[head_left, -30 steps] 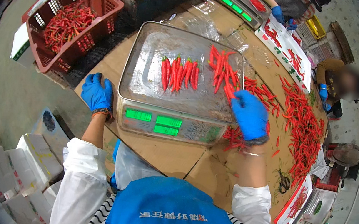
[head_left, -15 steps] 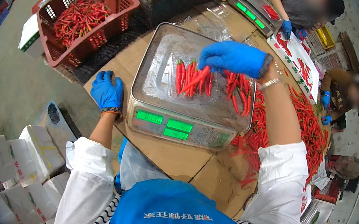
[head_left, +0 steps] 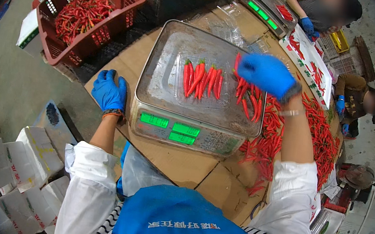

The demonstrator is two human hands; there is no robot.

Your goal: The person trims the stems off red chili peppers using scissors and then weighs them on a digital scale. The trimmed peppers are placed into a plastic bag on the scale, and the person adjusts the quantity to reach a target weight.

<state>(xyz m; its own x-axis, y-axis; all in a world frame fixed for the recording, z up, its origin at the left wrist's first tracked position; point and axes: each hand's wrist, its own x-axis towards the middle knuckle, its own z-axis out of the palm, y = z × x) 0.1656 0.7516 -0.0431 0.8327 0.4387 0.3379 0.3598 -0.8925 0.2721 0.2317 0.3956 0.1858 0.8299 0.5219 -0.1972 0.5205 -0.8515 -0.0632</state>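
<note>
My left hand (head_left: 110, 92), in a blue glove, rests with fingers apart on the cardboard-covered edge beside the weighing scale (head_left: 161, 99). A clear plastic tray (head_left: 183, 98) lies on the scale's metal pan, holding a row of red chili peppers (head_left: 200, 80) with green stem ends. At the pan's right side a loose bunch of chilies (head_left: 251, 99) lies. Over that bunch is my right hand (head_left: 267, 76), also blue-gloved and blurred, its fingers closed around a red chili pepper (head_left: 237, 65) that juts out at the fingertips. Green displays glow on the scale's front.
A big chili heap (head_left: 315, 130) spreads right of the scale. A brown crate (head_left: 136, 2) of chilies stands at the far left. Clear trays (head_left: 224, 29) and a second scale (head_left: 255, 11) lie behind. Two gloved people work at the right, near a white box (head_left: 323, 90).
My right hand has moved right, from over the tray to the loose bunch. The chili that lay slanted across the tray now lies in line with the others. My left hand stays put.
</note>
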